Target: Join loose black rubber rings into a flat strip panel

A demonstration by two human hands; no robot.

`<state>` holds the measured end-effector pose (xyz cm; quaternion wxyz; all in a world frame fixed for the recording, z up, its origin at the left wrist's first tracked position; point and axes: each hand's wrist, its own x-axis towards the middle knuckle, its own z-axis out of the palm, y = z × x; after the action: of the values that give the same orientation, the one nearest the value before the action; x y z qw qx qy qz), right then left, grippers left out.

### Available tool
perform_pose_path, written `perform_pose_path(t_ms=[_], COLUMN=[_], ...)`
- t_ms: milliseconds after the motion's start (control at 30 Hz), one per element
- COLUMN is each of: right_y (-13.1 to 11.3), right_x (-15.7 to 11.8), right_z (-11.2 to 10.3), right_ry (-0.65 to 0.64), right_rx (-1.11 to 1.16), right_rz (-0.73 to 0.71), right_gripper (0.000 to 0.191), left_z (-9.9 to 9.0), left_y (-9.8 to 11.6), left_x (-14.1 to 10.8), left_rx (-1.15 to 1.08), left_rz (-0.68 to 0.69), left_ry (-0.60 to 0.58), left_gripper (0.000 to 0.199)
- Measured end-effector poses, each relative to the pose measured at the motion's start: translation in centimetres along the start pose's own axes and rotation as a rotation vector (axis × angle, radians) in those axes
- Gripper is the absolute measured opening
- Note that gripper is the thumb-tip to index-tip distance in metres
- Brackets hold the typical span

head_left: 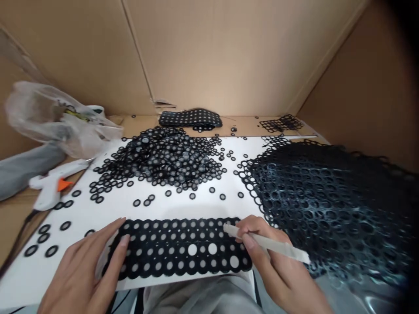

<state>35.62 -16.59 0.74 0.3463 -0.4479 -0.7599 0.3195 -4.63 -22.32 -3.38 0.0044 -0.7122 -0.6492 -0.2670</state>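
Observation:
A long black panel (163,245) of joined rings lies near the front edge of the white board. Most ring centres look pale grey, and a few show as bright white discs. My left hand (88,261) rests at the panel's left end, its fingers stretched out and the thumb lying on the top face. Pinched in my right hand (271,257) is a pale, flat stick (284,249). Its narrow tip meets or hovers just over the panel's upper right part; I cannot tell which. The fingers hide the stick's middle.
Behind the panel is a heap of small black rings (163,159), with loose ones scattered around. Black ring netting (310,192) is piled at the right. A white glue gun (49,185) and plastic bag (42,117) sit left. Another dotted panel (191,117) lies by the cardboard wall (229,52).

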Motion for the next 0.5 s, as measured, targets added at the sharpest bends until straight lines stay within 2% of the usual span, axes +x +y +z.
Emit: perform_pose_path(t_ms=[67,100,133,233,333,500], right_y=[-0.5,-0.8,-1.0,-1.9,-2.8,-4.5], right_x=[0.6,0.9,1.2,2.0,2.5,3.1], right_z=[1.1,1.7,2.3,4.1,5.7,8.0], right_ry=[-0.027,-0.044,-0.064,-0.139,-0.175,-0.193], right_rx=[0.013,0.023,0.036,0.107,0.218,0.307], right_rz=[-0.037,-0.069,-0.104,-0.177,-0.153,-0.051], right_gripper=[0.013,0.012,0.012,0.016,0.020,0.019], left_z=[-0.8,-1.1,-1.5,-2.2,-2.5,-1.7], left_y=[-0.5,-0.1,0.5,2.7,3.6,3.2], left_x=[-1.3,-1.7,-2.0,-1.9,-1.5,-1.9], left_rx=[0.105,0.121,0.130,0.078,0.002,-0.223], left_rz=[-0.078,-0.132,-0.145,-0.072,-0.083,-0.320], left_ry=[-0.038,-0.100,-0.103,-0.026,0.032,-0.014], left_gripper=[0.048,0.051,0.052,0.052,0.050,0.043])
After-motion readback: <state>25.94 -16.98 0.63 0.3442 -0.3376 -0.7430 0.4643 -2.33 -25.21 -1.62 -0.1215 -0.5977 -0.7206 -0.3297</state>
